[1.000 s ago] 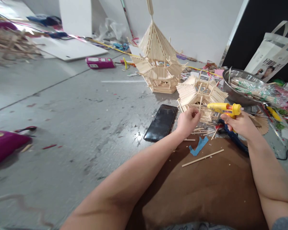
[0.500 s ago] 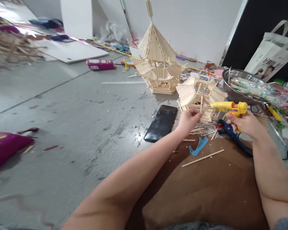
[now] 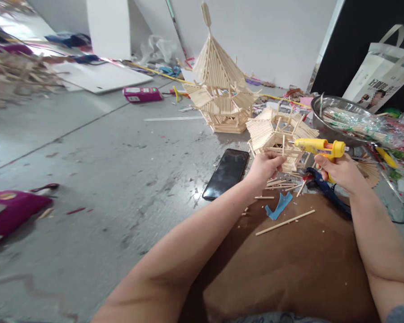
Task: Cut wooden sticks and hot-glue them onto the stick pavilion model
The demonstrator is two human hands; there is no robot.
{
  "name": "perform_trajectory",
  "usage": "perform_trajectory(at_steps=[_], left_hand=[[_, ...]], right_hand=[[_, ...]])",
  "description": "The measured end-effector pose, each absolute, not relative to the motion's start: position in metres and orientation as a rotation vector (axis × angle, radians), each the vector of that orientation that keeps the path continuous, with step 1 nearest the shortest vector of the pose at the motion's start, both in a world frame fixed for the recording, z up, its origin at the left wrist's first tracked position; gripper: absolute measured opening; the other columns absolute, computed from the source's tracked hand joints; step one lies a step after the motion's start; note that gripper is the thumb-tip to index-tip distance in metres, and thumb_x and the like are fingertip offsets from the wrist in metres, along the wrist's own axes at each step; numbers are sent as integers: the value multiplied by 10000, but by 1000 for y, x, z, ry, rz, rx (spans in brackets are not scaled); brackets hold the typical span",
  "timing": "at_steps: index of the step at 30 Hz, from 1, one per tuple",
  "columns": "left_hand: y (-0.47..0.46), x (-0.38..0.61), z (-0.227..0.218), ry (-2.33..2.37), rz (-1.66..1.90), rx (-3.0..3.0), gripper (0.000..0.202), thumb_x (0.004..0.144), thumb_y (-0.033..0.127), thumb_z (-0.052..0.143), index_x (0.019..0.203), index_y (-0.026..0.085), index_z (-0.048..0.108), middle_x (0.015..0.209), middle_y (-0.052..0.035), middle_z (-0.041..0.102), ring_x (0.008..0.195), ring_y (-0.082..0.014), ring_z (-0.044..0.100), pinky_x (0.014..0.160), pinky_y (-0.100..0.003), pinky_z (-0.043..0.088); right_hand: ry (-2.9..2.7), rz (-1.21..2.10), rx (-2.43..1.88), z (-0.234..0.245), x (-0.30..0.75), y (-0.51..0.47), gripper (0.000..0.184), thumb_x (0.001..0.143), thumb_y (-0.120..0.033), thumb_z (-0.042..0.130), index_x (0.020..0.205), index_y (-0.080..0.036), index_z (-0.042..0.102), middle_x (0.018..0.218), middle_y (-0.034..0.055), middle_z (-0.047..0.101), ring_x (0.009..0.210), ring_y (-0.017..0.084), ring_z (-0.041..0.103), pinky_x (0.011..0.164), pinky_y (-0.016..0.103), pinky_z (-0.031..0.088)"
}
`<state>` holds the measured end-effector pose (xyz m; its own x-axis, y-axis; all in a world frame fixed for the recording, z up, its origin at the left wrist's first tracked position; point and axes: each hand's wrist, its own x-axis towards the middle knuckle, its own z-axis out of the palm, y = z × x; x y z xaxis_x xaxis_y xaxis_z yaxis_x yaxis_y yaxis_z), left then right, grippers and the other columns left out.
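My right hand [image 3: 338, 172] grips a yellow glue gun [image 3: 318, 146] whose nozzle points left at a small wooden-stick roof frame [image 3: 276, 132] on the floor. My left hand [image 3: 264, 167] is closed in a pinch on a thin stick at the front of that frame, just left of the nozzle. A finished stick pagoda [image 3: 218, 92] stands behind the frame. Loose sticks [image 3: 284, 221] and a scrap of blue tape [image 3: 278, 206] lie on the brown board [image 3: 289, 264] under my forearms.
A black phone [image 3: 226, 172] lies on the grey floor left of my left hand. Blue-handled pliers [image 3: 325, 188] lie below my right hand. A steel bowl [image 3: 326, 128] holds packed sticks at the right, beside a white bag [image 3: 382, 74]. A magenta object [image 3: 6, 213] lies far left.
The glue gun has shifted slightly right and back toward the frame. My left hand keeps its pinch at the frame's front. The view has tilted a little.
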<state>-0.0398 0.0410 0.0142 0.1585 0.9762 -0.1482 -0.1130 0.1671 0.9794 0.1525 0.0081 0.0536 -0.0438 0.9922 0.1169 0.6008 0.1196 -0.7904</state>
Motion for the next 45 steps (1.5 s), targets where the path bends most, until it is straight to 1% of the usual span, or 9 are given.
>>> perform_trajectory(at_steps=[8, 15, 22, 27, 32, 38, 45], left_hand=[[41, -40, 16, 1037, 1076, 1071, 227, 672, 183, 587, 486, 141, 463, 363, 45, 439, 265, -14, 288, 308, -194, 159], [44, -41, 17, 1002, 1080, 1035, 235, 671, 160, 583, 486, 143, 438, 325, 64, 396, 252, -17, 274, 287, -178, 150], [43, -39, 21, 1027, 1051, 896, 240, 671, 141, 585, 502, 154, 415, 333, 76, 377, 253, -23, 275, 282, -176, 132], [43, -38, 21, 1043, 1056, 873, 243, 666, 148, 587, 504, 158, 407, 331, 75, 374, 254, -26, 272, 280, -174, 125], [43, -37, 21, 1047, 1071, 868, 249, 664, 137, 583, 495, 158, 402, 325, 75, 370, 253, -27, 267, 279, -175, 126], [42, -37, 22, 1053, 1059, 870, 244, 688, 132, 568, 504, 158, 409, 322, 76, 364, 250, -24, 265, 285, -178, 123], [40, -37, 25, 1073, 1059, 880, 236, 685, 145, 580, 510, 157, 421, 322, 75, 365, 250, -24, 260, 293, -181, 132]], right_hand=[[-1714, 730, -1528, 48, 154, 11, 410, 674, -595, 521, 629, -188, 529, 452, -16, 495, 395, 107, 461, 409, 238, 365], [-1715, 688, -1529, 43, 154, 15, 442, 697, -603, 482, 572, -180, 518, 418, -13, 485, 385, 113, 467, 408, 239, 372], [-1702, 653, -1557, 44, 151, 14, 431, 664, -601, 522, 609, -175, 537, 430, -13, 516, 376, 117, 481, 428, 244, 377], [-1690, 632, -1596, 49, 146, 12, 451, 670, -614, 508, 614, -168, 548, 390, -15, 495, 370, 119, 482, 438, 248, 379], [-1666, 598, -1588, 43, 142, 14, 471, 691, -621, 476, 591, -166, 549, 381, -7, 491, 376, 121, 486, 451, 257, 385], [-1693, 560, -1576, 43, 130, 15, 502, 694, -642, 445, 627, -157, 556, 381, -14, 480, 370, 119, 478, 453, 258, 390], [-1724, 453, -1600, 43, 122, 15, 503, 709, -650, 406, 527, -189, 489, 371, -10, 476, 375, 118, 483, 469, 262, 397]])
